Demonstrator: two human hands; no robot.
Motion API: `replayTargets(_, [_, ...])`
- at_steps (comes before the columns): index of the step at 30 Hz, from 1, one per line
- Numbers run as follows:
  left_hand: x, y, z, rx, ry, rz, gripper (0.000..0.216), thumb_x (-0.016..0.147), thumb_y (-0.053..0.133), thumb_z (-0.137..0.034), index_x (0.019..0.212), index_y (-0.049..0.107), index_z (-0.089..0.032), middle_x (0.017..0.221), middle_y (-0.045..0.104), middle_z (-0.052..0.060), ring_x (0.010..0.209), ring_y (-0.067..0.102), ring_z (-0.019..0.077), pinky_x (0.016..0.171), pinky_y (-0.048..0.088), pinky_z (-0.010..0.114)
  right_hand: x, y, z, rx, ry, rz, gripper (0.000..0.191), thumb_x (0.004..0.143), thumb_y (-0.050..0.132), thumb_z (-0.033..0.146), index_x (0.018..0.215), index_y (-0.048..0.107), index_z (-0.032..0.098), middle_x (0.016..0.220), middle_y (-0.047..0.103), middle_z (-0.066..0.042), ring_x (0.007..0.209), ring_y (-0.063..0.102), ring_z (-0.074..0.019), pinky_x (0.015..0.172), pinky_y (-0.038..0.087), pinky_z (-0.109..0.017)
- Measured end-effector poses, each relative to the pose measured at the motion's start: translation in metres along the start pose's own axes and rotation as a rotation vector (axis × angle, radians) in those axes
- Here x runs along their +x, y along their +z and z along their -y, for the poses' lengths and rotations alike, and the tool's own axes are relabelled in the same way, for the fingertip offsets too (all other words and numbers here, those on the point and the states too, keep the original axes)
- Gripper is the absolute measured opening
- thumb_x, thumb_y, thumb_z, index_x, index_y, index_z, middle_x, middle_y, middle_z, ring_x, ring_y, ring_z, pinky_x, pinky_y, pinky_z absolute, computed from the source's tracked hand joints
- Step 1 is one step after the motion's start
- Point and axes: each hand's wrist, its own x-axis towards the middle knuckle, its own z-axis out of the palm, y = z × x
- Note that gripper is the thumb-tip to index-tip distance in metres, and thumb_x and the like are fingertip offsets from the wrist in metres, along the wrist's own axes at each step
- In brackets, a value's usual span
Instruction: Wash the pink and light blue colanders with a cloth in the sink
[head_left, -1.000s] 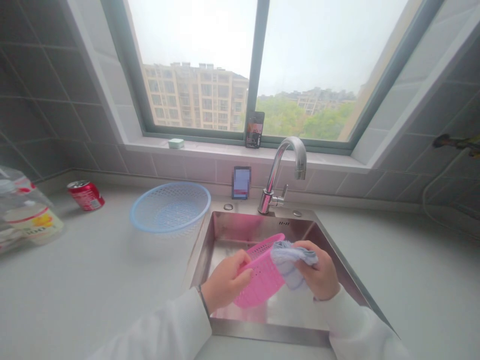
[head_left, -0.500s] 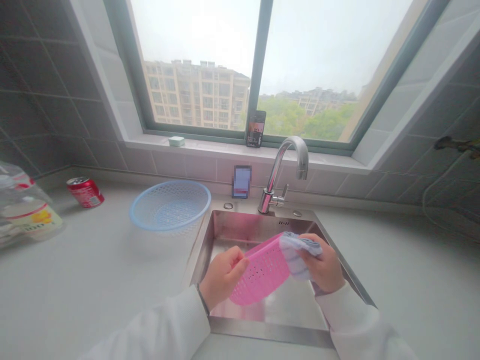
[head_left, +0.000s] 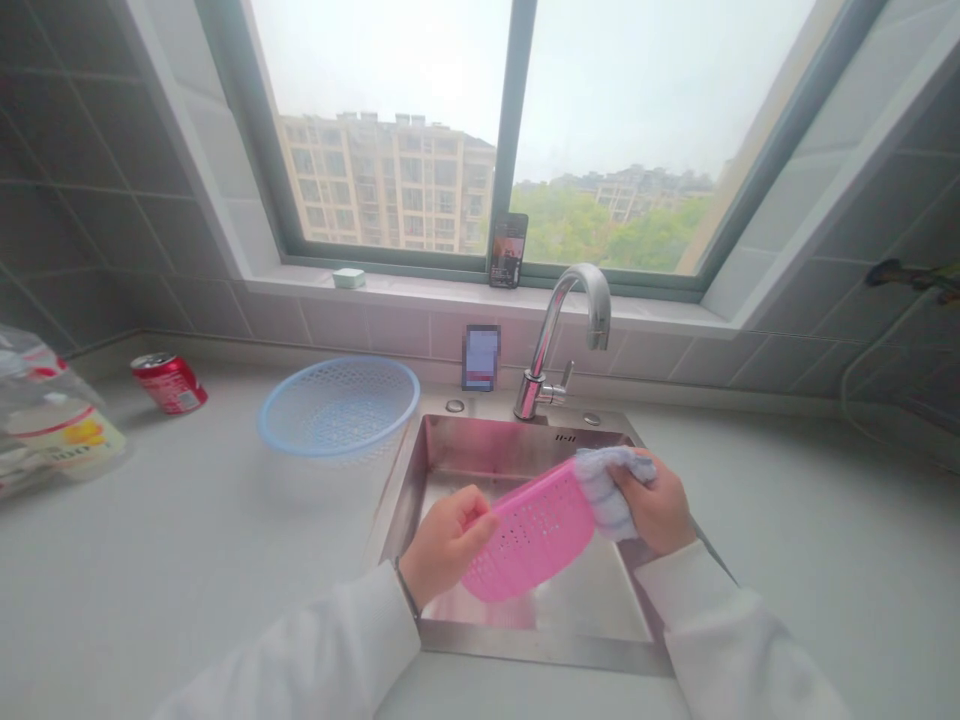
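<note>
A pink plastic basket (head_left: 536, 535) with small holes is held tilted on its side above the steel sink (head_left: 525, 648). My left hand (head_left: 450, 545) grips its left end, thumb along the outside and fingers curled at the rim. At the other end, my right hand (head_left: 660, 505) is closed around a white and grey-blue striped cloth (head_left: 607, 500), which covers the basket's right edge. The fingertips behind the cloth are hidden.
A chrome faucet (head_left: 551, 335) rises behind the sink. Left on the counter are a blue mesh basket (head_left: 341, 450), a red can (head_left: 171, 385) and a plastic bottle (head_left: 64, 430). One phone (head_left: 508, 252) leans against the window, another upright device (head_left: 481, 358) against the tiles.
My right hand and the cloth have moved slightly right and up along the basket's right end. My left hand keeps its grip, and the view has shifted a little.
</note>
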Motion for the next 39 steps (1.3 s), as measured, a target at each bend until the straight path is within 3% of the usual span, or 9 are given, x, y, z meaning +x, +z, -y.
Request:
replayTargets(3, [0.0,0.001,0.0,0.073,0.011,-0.026,0.034,0.086,0.056,-0.048,0.07,0.049,-0.019,0.061,0.046,-0.004,0.058,0.041,0.0118,0.056,0.029,0.024,-0.01,0.008,0.009,0.043,-0.054,0.05,0.034,0.08,0.066,0.054,0.086,0.068,0.021,0.076,0.072,-0.008,0.068,0.066,-0.0261,0.061,0.053,-0.037])
replayTargets(8, [0.003,0.002,-0.001,0.155,0.013,-0.012,0.029,0.088,0.054,-0.043,0.071,0.051,-0.018,0.064,0.051,-0.003,0.061,0.045,0.0131,0.058,0.029,0.025,-0.034,0.028,0.035,0.149,-0.221,0.349,0.03,0.082,0.066,0.05,0.088,0.069,0.021,0.072,0.072,-0.004,0.06,0.065,-0.0215,0.057,0.051,-0.031])
replayTargets(10, [0.003,0.001,-0.002,0.156,0.017,0.0,0.028,0.088,0.054,-0.041,0.071,0.051,-0.018,0.063,0.051,-0.003,0.061,0.045,0.0132,0.058,0.029,0.025,-0.034,0.03,0.036,0.134,-0.243,0.383,0.03,0.082,0.066,0.05,0.089,0.07,0.021,0.075,0.073,-0.004,0.063,0.067,-0.0209,0.059,0.051,-0.03])
replayTargets(18, [0.0,-0.001,0.0,0.03,-0.012,-0.07,0.033,0.087,0.054,-0.046,0.07,0.051,-0.019,0.059,0.047,-0.004,0.056,0.043,0.0118,0.055,0.031,0.024,0.001,0.006,0.003,-0.073,0.053,-0.038,0.033,0.076,0.065,0.05,0.087,0.069,0.019,0.078,0.073,-0.008,0.073,0.068,-0.0283,0.066,0.053,-0.037])
replayTargets(21, [0.0,0.001,0.001,0.076,0.003,-0.088,0.031,0.089,0.054,-0.044,0.071,0.052,-0.019,0.061,0.049,-0.004,0.058,0.045,0.0125,0.056,0.031,0.024,-0.009,0.013,0.015,-0.021,0.008,0.023,0.031,0.077,0.066,0.05,0.085,0.068,0.019,0.077,0.073,-0.007,0.071,0.067,-0.0266,0.064,0.052,-0.036])
replayTargets(27, [0.003,0.002,0.0,0.069,-0.035,-0.043,0.03,0.091,0.052,-0.044,0.075,0.051,-0.019,0.062,0.05,-0.004,0.058,0.045,0.0124,0.056,0.031,0.024,-0.034,0.039,0.039,0.115,-0.186,0.372,0.025,0.079,0.065,0.044,0.088,0.069,0.021,0.073,0.072,-0.002,0.062,0.066,-0.0205,0.059,0.05,-0.03])
replayTargets(34, [0.0,0.0,0.0,-0.035,-0.023,-0.032,0.031,0.087,0.055,-0.046,0.073,0.049,-0.019,0.061,0.045,-0.005,0.055,0.041,0.011,0.054,0.031,0.023,-0.001,0.014,0.009,-0.063,0.032,-0.001,0.029,0.078,0.063,0.049,0.086,0.068,0.02,0.078,0.074,-0.007,0.074,0.068,-0.0265,0.066,0.053,-0.035])
replayTargets(36, [-0.001,0.001,0.0,-0.049,-0.013,-0.018,0.031,0.087,0.055,-0.045,0.072,0.048,-0.019,0.061,0.044,-0.005,0.056,0.041,0.0108,0.054,0.031,0.023,-0.003,0.013,0.013,-0.057,0.033,-0.015,0.03,0.079,0.063,0.049,0.086,0.067,0.019,0.078,0.073,-0.009,0.073,0.068,-0.0268,0.065,0.053,-0.035])
replayTargets(39, [0.0,0.003,0.001,-0.02,-0.004,-0.026,0.03,0.088,0.055,-0.043,0.073,0.048,-0.019,0.062,0.045,-0.005,0.057,0.042,0.011,0.055,0.031,0.023,-0.02,0.023,0.03,0.012,-0.05,0.106,0.031,0.079,0.063,0.05,0.083,0.066,0.02,0.074,0.073,-0.007,0.066,0.067,-0.0238,0.061,0.052,-0.032])
